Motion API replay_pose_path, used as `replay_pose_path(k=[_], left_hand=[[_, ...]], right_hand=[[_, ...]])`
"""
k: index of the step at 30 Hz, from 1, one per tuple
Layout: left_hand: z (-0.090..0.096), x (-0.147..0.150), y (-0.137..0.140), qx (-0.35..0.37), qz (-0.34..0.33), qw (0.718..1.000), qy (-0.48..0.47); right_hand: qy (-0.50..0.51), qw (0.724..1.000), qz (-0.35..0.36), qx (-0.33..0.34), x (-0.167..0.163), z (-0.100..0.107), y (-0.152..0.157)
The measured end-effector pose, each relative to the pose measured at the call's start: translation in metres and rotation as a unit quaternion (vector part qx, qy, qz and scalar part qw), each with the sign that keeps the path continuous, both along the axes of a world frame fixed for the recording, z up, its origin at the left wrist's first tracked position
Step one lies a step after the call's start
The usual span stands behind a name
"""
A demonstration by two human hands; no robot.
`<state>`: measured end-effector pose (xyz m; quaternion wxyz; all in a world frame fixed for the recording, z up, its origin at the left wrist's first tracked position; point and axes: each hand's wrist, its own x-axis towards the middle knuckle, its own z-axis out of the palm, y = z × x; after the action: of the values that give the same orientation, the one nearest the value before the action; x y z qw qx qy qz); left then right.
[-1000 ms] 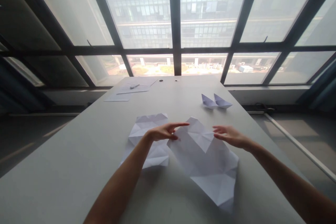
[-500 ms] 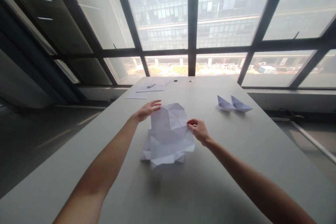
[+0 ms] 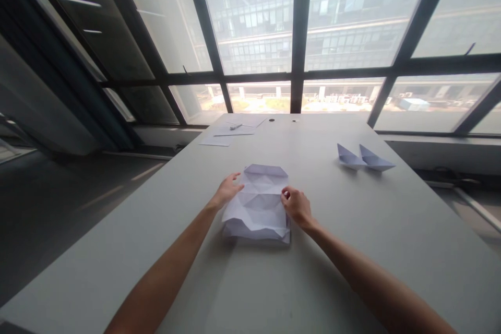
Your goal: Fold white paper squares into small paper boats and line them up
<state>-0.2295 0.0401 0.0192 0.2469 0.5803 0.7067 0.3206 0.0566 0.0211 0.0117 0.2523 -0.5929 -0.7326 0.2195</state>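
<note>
A creased sheet of white paper lies in front of me on the table, its far edge folded up and its near edge wavy and slightly lifted. More paper seems to lie beneath it, though most of that is hidden. My left hand is at the sheet's left edge, fingers apart, thumb by the paper. On the opposite edge, my right hand has thumb and fingertips pinched together on the paper.
Two folded paper boats stand side by side at the right. Flat white sheets lie at the far left of the white table, with a small pen-like object on them. Windows rise behind the table.
The creased paper has come down flatter and straighter, its far edge now showing as a raised fold. Both hands have moved slightly nearer to me, and the view has shifted left.
</note>
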Motion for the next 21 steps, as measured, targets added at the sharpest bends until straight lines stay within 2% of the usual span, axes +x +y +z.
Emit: replay_pose_path(k=[6, 14, 18, 21], left_hand=[[-0.004, 0.007, -0.011, 0.020, -0.036, 0.998, 0.056], [-0.014, 0.014, -0.033, 0.013, -0.082, 0.980, 0.179], [-0.022, 0.022, -0.051, 0.010, -0.104, 0.954, 0.282], [-0.026, 0.025, -0.061, 0.034, -0.123, 0.942, 0.312]], right_hand=[[-0.112, 0.988, 0.057, 0.090, 0.006, 0.001, -0.005], [-0.151, 0.975, 0.125, 0.101, 0.004, -0.002, -0.014], [-0.155, 0.971, 0.146, 0.107, 0.005, -0.003, -0.022], [-0.168, 0.965, 0.176, 0.094, 0.007, -0.006, -0.027]])
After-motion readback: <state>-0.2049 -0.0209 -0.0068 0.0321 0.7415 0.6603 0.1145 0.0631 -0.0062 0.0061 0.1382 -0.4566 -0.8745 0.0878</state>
